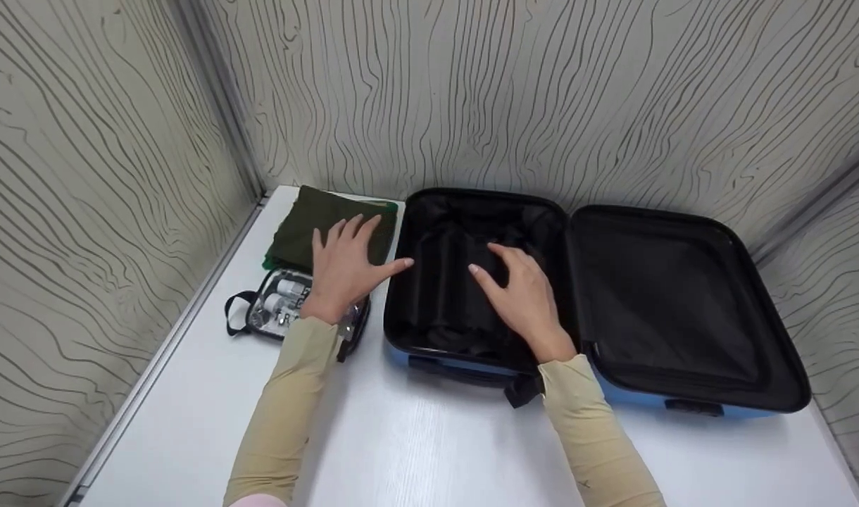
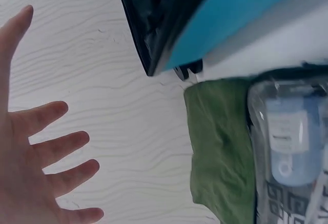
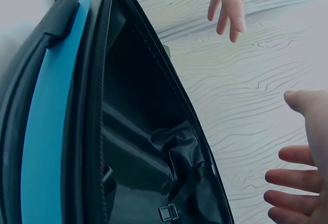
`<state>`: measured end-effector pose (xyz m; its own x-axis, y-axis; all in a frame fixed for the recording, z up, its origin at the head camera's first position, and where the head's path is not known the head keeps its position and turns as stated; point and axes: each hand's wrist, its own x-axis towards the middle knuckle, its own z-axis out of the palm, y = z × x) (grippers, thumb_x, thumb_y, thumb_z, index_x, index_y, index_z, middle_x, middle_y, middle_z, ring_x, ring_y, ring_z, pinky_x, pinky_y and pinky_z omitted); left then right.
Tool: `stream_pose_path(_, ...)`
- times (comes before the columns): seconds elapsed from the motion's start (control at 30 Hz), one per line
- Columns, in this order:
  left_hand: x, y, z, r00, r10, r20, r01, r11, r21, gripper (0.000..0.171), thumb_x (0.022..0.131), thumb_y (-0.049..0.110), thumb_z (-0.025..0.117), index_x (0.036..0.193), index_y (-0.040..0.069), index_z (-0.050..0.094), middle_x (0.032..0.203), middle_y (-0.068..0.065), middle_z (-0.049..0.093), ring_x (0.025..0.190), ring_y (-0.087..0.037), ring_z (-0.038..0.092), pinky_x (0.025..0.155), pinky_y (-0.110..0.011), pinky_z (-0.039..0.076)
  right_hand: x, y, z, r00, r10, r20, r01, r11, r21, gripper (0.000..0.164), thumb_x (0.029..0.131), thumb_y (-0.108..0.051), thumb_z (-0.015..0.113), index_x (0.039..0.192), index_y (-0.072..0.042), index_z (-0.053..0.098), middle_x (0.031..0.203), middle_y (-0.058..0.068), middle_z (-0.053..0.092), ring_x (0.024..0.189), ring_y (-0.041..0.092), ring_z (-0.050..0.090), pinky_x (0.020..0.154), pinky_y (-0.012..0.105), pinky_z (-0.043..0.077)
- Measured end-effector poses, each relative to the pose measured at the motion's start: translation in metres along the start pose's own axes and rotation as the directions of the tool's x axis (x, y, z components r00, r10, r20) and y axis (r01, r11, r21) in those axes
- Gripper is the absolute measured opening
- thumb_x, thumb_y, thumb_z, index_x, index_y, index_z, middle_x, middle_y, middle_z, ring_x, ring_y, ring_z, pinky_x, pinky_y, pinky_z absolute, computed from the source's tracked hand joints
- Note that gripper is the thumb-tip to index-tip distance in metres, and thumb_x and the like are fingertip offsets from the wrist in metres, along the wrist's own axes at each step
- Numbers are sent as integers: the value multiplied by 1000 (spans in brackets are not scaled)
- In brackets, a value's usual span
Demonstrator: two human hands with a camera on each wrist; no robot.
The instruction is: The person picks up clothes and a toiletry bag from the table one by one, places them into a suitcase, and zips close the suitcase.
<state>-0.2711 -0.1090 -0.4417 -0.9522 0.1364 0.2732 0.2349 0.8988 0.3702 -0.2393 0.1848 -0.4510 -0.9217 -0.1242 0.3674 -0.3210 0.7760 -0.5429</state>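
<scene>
A blue suitcase (image 1: 436, 359) with a black lining lies opened out on the white table. My right hand (image 1: 521, 292) hovers over its deeper left half, fingers spread and holding nothing. To the left, my left hand (image 1: 345, 271) is held with fingers apart above a folded dark green cloth (image 1: 310, 225) and a clear toiletry pouch (image 1: 267, 320). White-capped bottles show through the pouch, whose right part is partly hidden by the left wrist. In the left wrist view a light blue bottle (image 2: 292, 142) with a white label is visible inside the pouch. Neither hand visibly touches anything.
The suitcase lid (image 1: 676, 303) lies flat to the right, its inside lined in black. Wood-grain patterned walls (image 1: 472, 91) enclose the table (image 1: 415, 443) at the back and both sides. A black strap (image 1: 521, 391) hangs off the suitcase's front edge.
</scene>
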Motion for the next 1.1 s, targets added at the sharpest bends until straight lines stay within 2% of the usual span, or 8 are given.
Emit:
stream_pose_path(0.37,-9,-25,-3,998,-64,27,64,998,14,102,80,85,56,157,19,42,157,-16,40,141,-41,35,114,-67,15,-10,-16,18,999,21,31,-23,998,62,63,98,-53,62,145,-11,57,143,9,56,132,29,51,107,47,40)
stream_pose_path(0.73,-13,-40,-11,994,-101,27,101,995,2,100,81,83,57,155,16,45,156,-17,42,141,-42,36,114,-68,13,-18,-33,33,998,-1,63,-8,991,135,61,97,-50,66,145,-13,57,142,5,56,131,26,51,106,45,41)
stream_pose_path(1.1,-20,-63,-20,986,-161,41,162,986,-33,102,82,82,57,155,13,43,156,-20,40,141,-45,34,112,-71,12,-24,-45,53,994,-39,102,17,978,206,63,98,-46,67,146,-8,54,145,8,53,135,27,48,108,45,39)
